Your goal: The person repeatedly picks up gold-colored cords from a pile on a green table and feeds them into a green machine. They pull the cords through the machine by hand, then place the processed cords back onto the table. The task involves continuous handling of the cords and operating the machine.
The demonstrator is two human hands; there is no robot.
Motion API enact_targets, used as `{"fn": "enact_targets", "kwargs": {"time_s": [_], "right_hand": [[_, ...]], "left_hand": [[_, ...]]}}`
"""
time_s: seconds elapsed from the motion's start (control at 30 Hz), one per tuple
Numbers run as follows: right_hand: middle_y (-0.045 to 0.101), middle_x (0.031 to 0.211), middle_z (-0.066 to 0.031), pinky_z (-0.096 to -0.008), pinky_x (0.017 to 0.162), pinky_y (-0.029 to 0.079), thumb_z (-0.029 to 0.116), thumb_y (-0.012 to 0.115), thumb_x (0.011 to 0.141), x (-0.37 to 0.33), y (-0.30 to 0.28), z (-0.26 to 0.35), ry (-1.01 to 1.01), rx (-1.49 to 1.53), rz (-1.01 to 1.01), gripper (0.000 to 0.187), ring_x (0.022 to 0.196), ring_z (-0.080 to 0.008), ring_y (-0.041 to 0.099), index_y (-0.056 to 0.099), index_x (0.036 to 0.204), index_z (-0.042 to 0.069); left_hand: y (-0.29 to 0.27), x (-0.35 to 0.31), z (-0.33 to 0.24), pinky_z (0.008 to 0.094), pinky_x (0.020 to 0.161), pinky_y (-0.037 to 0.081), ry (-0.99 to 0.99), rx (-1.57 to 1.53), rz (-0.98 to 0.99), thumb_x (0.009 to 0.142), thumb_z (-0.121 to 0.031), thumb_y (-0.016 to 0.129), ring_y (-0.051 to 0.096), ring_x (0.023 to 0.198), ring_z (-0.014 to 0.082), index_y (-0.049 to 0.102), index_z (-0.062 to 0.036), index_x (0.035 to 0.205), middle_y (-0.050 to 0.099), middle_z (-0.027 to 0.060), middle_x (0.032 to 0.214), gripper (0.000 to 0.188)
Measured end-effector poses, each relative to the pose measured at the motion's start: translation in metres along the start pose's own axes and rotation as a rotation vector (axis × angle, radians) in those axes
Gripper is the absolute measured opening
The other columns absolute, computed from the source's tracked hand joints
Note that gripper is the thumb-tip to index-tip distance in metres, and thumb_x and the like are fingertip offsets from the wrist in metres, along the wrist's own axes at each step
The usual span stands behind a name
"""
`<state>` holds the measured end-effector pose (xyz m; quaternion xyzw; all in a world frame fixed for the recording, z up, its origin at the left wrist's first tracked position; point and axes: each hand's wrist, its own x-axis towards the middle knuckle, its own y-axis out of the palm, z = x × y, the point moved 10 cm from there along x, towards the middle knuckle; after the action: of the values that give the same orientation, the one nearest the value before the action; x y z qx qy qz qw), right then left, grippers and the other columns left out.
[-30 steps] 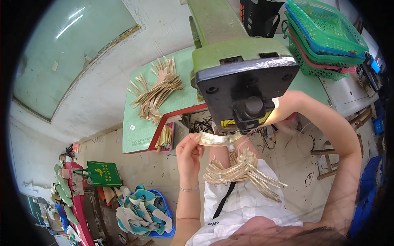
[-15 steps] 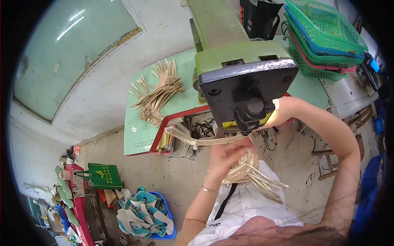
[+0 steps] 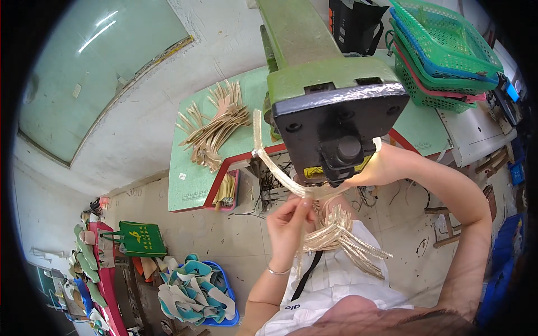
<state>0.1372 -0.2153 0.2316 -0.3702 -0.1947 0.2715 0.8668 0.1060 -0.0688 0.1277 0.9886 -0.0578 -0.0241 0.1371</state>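
Observation:
A long shiny gold strap (image 3: 274, 169) curves up and left past the machine head, a small bright buckle-like piece partway along it. My left hand (image 3: 288, 227) pinches this strap between thumb and fingertips, just below the head. Beside the black-fronted green machine head (image 3: 339, 120) is my right hand (image 3: 367, 171); the head hides its fingers, so its grip cannot be made out. More gold straps (image 3: 336, 238) lie in a bundle on my white-clothed lap, below both hands.
A pile of gold straps (image 3: 216, 131) lies on the green red-edged table (image 3: 188, 173). Stacked plastic baskets (image 3: 448, 50) stand back right. A blue tub (image 3: 227, 285) of teal and white pieces, a green bag (image 3: 140, 239) and a wooden stool (image 3: 445, 224) sit on the floor level.
My left hand has moved down and left, turning upright. The strap's free end has swung up from near the table's front edge to beside the machine. My right hand stays about where it was.

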Motion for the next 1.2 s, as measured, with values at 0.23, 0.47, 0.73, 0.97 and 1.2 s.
{"fn": "enact_targets", "kwargs": {"time_s": [0.23, 0.47, 0.73, 0.97, 1.2], "right_hand": [[0.061, 0.091, -0.0122, -0.0363, 0.065, 0.048, 0.024, 0.064, 0.080, -0.016, 0.051, 0.009, -0.124, -0.058, 0.179, 0.021, 0.082, -0.0233, 0.060, 0.062, 0.085, 0.003], [0.047, 0.103, -0.0132, -0.0398, 0.072, 0.047, 0.013, 0.060, 0.083, -0.028, 0.086, 0.032, -0.229, 0.013, 0.037, 0.041, 0.084, -0.0282, 0.055, 0.047, 0.120, 0.004], [0.052, 0.079, -0.0080, -0.0309, 0.063, 0.041, 0.016, 0.049, 0.092, -0.051, 0.034, -0.010, 0.191, 0.381, 0.017, 0.024, 0.071, -0.0164, 0.052, 0.058, 0.106, -0.001], [0.051, 0.056, 0.0024, -0.0207, 0.039, 0.029, 0.017, 0.056, 0.090, -0.077, 0.023, -0.054, 0.648, 0.674, -0.255, 0.020, 0.044, -0.0017, 0.039, 0.068, 0.088, 0.001], [0.052, 0.060, 0.0010, -0.0213, 0.041, 0.032, 0.015, 0.055, 0.090, -0.068, 0.041, -0.053, 0.608, 0.789, -0.137, 0.019, 0.046, -0.0027, 0.042, 0.064, 0.085, -0.001]], "left_hand": [[-0.038, -0.003, 0.033, 0.0191, 0.050, 0.036, -0.213, -0.126, 0.161, 0.090, -0.015, 0.057, 0.047, 0.055, 0.0061, 0.063, 0.0026, 0.088, 0.056, 0.0006, 0.064, 0.019], [0.002, -0.023, 0.038, 0.0238, 0.063, 0.050, -0.145, 0.332, 0.272, 0.085, -0.007, 0.062, 0.061, 0.074, 0.0120, 0.064, 0.0019, 0.097, 0.064, 0.0067, 0.083, 0.015], [0.036, 0.007, -0.006, 0.0205, 0.061, 0.048, 0.169, 0.308, 0.200, 0.087, -0.005, 0.058, 0.060, 0.066, 0.0105, 0.066, 0.0054, 0.088, 0.065, 0.0081, 0.074, 0.014], [0.053, 0.013, 0.009, 0.0199, 0.055, 0.045, -0.105, 0.027, 0.187, 0.089, -0.013, 0.058, 0.057, 0.057, 0.0099, 0.065, 0.0059, 0.078, 0.063, 0.0071, 0.065, 0.023], [0.034, 0.008, 0.011, 0.0208, 0.055, 0.044, -0.095, 0.007, 0.067, 0.089, -0.014, 0.057, 0.056, 0.055, 0.0100, 0.065, 0.0049, 0.078, 0.062, 0.0072, 0.064, 0.024]]}}
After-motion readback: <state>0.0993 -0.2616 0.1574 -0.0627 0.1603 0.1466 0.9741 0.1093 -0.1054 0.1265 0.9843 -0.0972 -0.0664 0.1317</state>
